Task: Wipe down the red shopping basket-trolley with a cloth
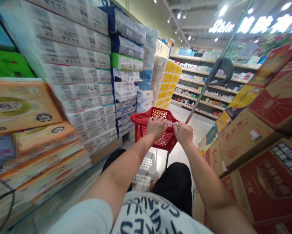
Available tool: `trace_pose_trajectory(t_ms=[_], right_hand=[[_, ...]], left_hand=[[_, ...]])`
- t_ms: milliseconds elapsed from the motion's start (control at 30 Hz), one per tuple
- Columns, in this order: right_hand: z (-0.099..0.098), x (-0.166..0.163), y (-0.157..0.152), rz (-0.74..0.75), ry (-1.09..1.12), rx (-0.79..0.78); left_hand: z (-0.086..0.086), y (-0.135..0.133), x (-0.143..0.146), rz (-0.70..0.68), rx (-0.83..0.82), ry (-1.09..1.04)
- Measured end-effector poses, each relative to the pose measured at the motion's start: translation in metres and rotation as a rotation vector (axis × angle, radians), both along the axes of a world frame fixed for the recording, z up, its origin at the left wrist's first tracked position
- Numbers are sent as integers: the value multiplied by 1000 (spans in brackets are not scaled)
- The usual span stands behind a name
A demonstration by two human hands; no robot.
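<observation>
A red plastic shopping basket (146,121) stands on the floor in front of me, with a grey pull handle (219,70) rising up to the right. My left hand (157,126) rests on the basket's near rim, fingers curled. My right hand (183,132) is beside it at the rim, fingers pinched on something small and pale that I cannot make out. Both forearms reach forward over my dark trousers and white printed shirt.
Tall stacks of wrapped tissue packs (82,81) line the left side. Red and brown cardboard cartons (262,152) are piled on the right. A narrow tiled aisle (189,118) runs ahead to shelves of goods (204,81) and yellow packs (170,81).
</observation>
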State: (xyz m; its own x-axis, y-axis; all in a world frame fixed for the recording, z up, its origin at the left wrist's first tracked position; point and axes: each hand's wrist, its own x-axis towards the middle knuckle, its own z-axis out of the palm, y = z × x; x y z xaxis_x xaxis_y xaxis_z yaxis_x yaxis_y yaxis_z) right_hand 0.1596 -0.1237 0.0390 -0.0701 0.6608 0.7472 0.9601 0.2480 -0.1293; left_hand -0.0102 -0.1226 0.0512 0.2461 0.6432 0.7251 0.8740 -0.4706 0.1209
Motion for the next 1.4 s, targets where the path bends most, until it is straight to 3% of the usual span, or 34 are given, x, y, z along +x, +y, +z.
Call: trace_pose_trajectory(t_ms=[100, 233, 300, 500, 700, 900, 1033, 1100, 1300, 1400], right_hand=[[2, -1, 2, -34, 44, -21], [-30, -5, -10, 97, 20, 254], [-38, -2, -12, 132, -19, 298], [-12, 2, 6, -11, 82, 90], [-24, -5, -2, 46, 54, 242], [-7, -1, 1, -48, 81, 46], [-24, -3, -10, 17, 105, 231], [-25, 0, -11, 33, 84, 249], [4, 14, 5, -106, 123, -11], [-9, 11, -2, -59, 146, 140]], left_hand=[[0, 1, 0, 7, -1, -15], [0, -1, 0, 5, -16, -22], [1, -3, 1, 13, -25, -20], [0, 0, 5, 24, -5, -26], [-2, -2, 0, 18, 11, -25], [0, -3, 2, 31, -5, -21], [0, -6, 3, 26, -8, -27], [0, -7, 3, 25, -2, -18], [1, -9, 4, 42, 2, -5], [1, -9, 5, 44, -13, -8]])
